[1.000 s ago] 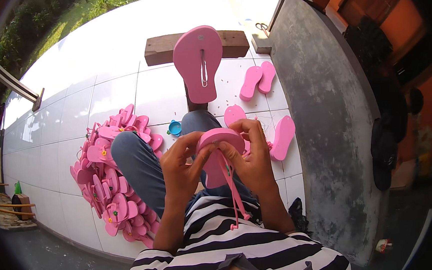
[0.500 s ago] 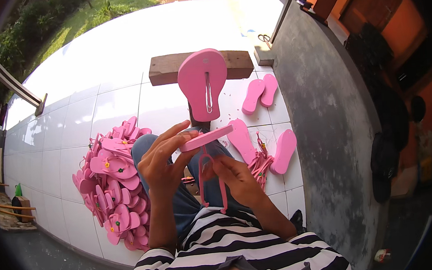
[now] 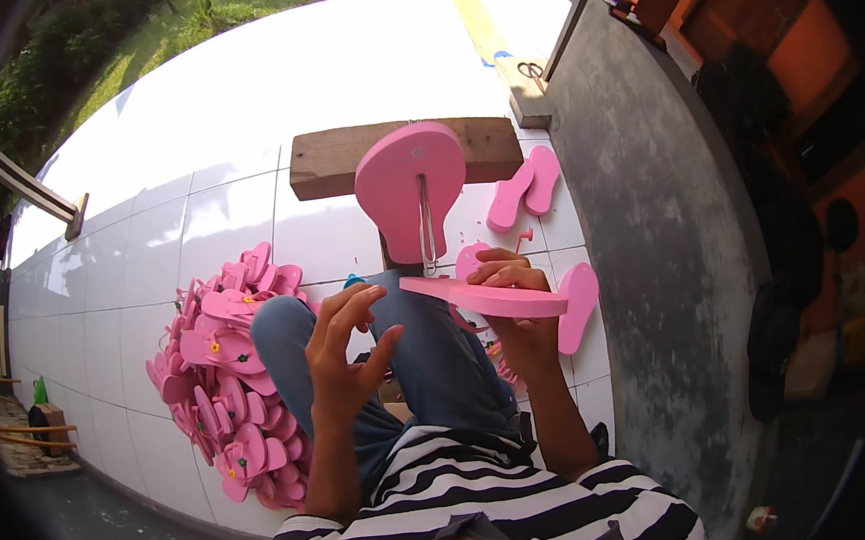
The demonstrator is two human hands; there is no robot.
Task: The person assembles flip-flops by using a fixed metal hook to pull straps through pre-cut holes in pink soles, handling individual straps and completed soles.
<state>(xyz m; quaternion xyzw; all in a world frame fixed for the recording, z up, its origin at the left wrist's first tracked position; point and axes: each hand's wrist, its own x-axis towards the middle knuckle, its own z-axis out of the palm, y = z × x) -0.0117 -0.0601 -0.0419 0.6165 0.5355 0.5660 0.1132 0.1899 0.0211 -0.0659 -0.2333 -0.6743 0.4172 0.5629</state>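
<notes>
My right hand [image 3: 516,314] grips a pink flip-flop sole [image 3: 485,297], seen edge-on and tilted above my right knee. A pink strap loops below the sole, and a pegged strap end [image 3: 524,240] sticks up beyond my fingers. To the left, my left hand [image 3: 348,348] is off the sole, its fingers apart and curved with nothing in them. Just ahead of both hands, another pink sole [image 3: 408,176] stands against a wooden crosspiece [image 3: 320,164]. A thin looped metal wire [image 3: 426,225] runs down that sole's face.
A heap of finished pink flip-flops [image 3: 233,359] lies left of my legs. On the right are loose soles [image 3: 543,177], another sole [image 3: 579,305] and partly hidden straps. Scissors [image 3: 531,70] lie on a block by the low grey wall [image 3: 629,216].
The sole has passed from my left hand to my right and moved rightward. My left hand has let go and opened. The strap no longer hangs down between my hands.
</notes>
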